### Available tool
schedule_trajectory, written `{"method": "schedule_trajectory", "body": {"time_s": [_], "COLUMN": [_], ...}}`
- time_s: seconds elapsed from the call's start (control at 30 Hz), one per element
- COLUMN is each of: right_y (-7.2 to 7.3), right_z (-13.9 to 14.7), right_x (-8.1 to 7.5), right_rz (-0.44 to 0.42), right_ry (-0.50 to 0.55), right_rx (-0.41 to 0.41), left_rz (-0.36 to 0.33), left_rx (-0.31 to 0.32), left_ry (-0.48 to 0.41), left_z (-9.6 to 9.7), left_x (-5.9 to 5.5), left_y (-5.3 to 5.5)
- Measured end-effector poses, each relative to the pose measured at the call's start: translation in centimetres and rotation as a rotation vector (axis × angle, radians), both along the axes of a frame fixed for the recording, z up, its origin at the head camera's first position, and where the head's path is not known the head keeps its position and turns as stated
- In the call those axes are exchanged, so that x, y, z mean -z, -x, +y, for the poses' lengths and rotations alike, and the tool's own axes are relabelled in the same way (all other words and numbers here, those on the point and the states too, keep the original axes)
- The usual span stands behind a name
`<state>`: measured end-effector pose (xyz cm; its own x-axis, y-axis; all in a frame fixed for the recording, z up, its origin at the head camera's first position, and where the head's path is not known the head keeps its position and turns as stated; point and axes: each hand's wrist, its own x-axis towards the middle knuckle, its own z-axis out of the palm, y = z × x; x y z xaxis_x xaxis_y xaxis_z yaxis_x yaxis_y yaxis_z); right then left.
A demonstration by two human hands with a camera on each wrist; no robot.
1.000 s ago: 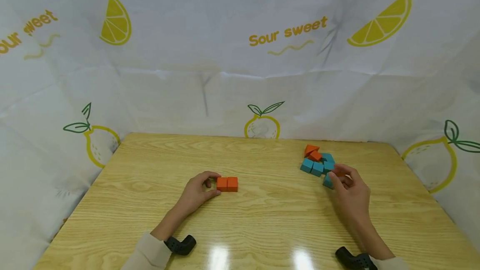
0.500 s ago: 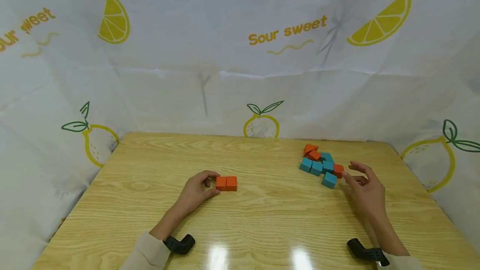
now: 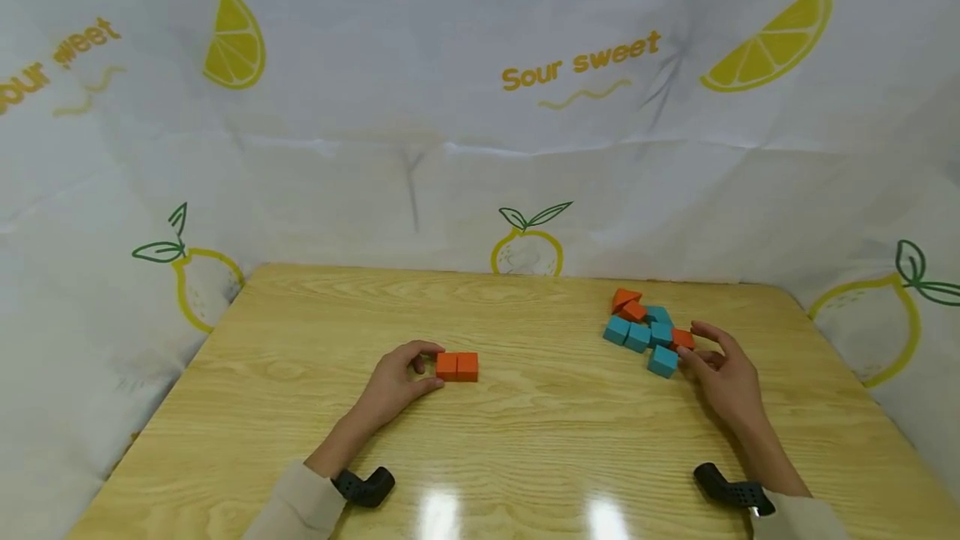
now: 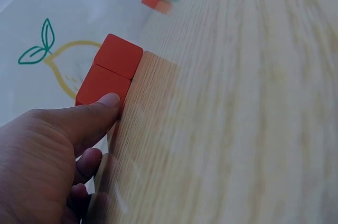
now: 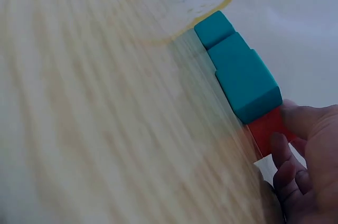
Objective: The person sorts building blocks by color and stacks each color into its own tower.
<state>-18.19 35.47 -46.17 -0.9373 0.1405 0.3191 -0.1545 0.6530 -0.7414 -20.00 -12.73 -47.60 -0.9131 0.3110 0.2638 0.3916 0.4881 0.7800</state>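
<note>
Two orange cubes sit side by side near the middle of the wooden table. My left hand [image 3: 397, 382] pinches the left orange cube [image 3: 446, 367] between thumb and index finger; the thumb lies against its near side in the left wrist view. The right orange cube [image 3: 467, 367] stands flush against it. Over on the right, my right hand [image 3: 726, 377] has thumb and index finger at two sides of another orange cube [image 5: 268, 129], gripping it at the edge of a block group. A blue cube [image 3: 663, 362] stands just in front of that cube and partly hides it in the right wrist view.
Several more blue blocks [image 3: 637, 337] form a row to the left of the right hand. Behind them lie an orange triangular block [image 3: 625, 299], a small orange block [image 3: 634, 312] and another blue block [image 3: 657, 315]. A white lemon-printed cloth [image 3: 375, 207] hangs behind the table.
My right hand let go of the pile's orange cube and drew back right, then came in again and closed its fingers on it. My left hand keeps its place at the two orange cubes.
</note>
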Motion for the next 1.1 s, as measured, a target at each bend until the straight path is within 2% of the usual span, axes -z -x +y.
{"method": "schedule_trajectory", "body": {"time_s": [0.2,0.4,0.53,1.1], "right_y": [-0.13,0.16,0.43,0.42], "right_z": [0.50,0.93,1.00,0.50], "right_x": [0.04,-0.06,-0.07,-0.18], "right_rz": [-0.013,-0.107,-0.138,-0.111], "right_ry": [-0.070,-0.125,-0.140,-0.142], "right_rx": [-0.003,0.004,0.011,0.041], "left_rz": [0.014,-0.003,-0.007,-0.005], "left_rx": [0.004,0.000,-0.004,-0.019], "left_ry": [0.015,0.015,0.011,0.023], "left_z": [0.23,0.18,0.13,0.12], "left_x": [-0.25,-0.23,-0.25,-0.23], "left_y": [0.28,0.27,0.12,-0.01]}}
